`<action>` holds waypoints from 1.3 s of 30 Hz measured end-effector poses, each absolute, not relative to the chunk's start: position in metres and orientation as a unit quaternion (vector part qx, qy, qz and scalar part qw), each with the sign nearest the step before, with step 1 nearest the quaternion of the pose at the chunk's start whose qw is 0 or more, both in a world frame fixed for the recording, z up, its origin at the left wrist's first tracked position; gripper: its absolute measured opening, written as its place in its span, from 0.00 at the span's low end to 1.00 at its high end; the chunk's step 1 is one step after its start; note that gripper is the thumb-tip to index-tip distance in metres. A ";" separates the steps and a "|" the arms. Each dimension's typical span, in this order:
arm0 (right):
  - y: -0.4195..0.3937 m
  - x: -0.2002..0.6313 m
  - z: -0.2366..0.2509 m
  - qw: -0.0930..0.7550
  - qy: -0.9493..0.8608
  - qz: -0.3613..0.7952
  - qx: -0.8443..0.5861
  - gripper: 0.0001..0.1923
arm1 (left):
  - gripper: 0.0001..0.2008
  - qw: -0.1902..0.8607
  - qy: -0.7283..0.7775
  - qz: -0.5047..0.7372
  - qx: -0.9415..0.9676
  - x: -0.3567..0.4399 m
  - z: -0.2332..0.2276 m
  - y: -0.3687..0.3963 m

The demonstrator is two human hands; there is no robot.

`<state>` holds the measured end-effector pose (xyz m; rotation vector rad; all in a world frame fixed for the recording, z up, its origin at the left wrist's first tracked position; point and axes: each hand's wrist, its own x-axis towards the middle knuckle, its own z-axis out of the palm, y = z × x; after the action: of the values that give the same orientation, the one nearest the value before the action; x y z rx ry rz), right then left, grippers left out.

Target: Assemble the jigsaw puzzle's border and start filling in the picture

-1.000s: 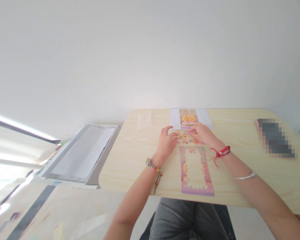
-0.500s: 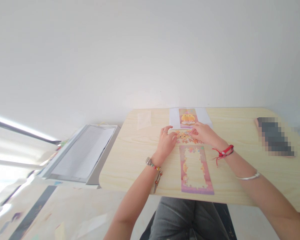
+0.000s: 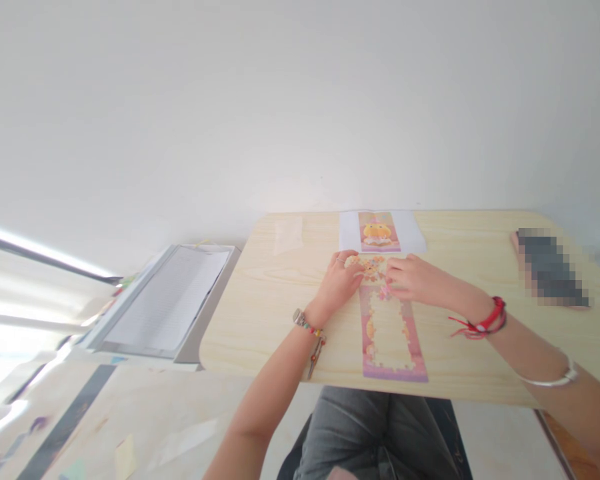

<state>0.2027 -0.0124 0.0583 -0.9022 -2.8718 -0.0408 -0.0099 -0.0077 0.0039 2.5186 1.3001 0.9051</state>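
Note:
A partly filled puzzle frame (image 3: 420, 357) lies on the table in front of me, its border pieces edging a bare middle. Just beyond its top edge is a heap of loose jigsaw pieces (image 3: 371, 263) in yellow and orange. My left hand (image 3: 341, 275) rests at the heap's left side, fingers apart and the fingertips touching pieces. Over the frame's upper right corner, my right hand (image 3: 414, 277) has its fingers pinched around a small pink puzzle piece (image 3: 386, 291). Behind the heap lies a paper sheet with a printed picture (image 3: 378, 232) of a yellow figure.
A clear plastic wrapper (image 3: 289, 235) lies at the back left of the table. A blurred-out phone-like object (image 3: 553, 267) sits at the right. Lower on the left stands a grey box with papers (image 3: 165, 303) on it. A white wall rises behind the table.
My right hand has moved from the heap toward me, to the frame's top edge, with the pink piece. My left hand has shifted slightly right over the heap.

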 end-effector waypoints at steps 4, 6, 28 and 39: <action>-0.017 0.203 0.047 0.049 -0.961 -0.065 -0.263 0.10 | 0.08 0.076 0.427 0.300 0.849 -0.009 0.005 -0.008; -0.011 0.204 0.044 0.047 -0.959 -0.086 -0.267 0.11 | 0.08 0.076 0.429 0.298 0.849 -0.009 0.005 -0.007; 0.013 0.209 0.033 0.192 -0.862 0.130 -0.452 0.09 | 0.07 0.041 0.555 0.296 0.777 -0.017 -0.001 -0.002; 0.029 0.154 0.018 0.170 -0.884 0.115 -0.420 0.06 | 0.09 0.032 0.572 0.285 0.768 -0.021 -0.003 -0.001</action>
<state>0.1543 0.0287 0.0182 -1.1929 -2.5125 0.3271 -0.0209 -0.0011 -0.0027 2.3651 1.7606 0.8787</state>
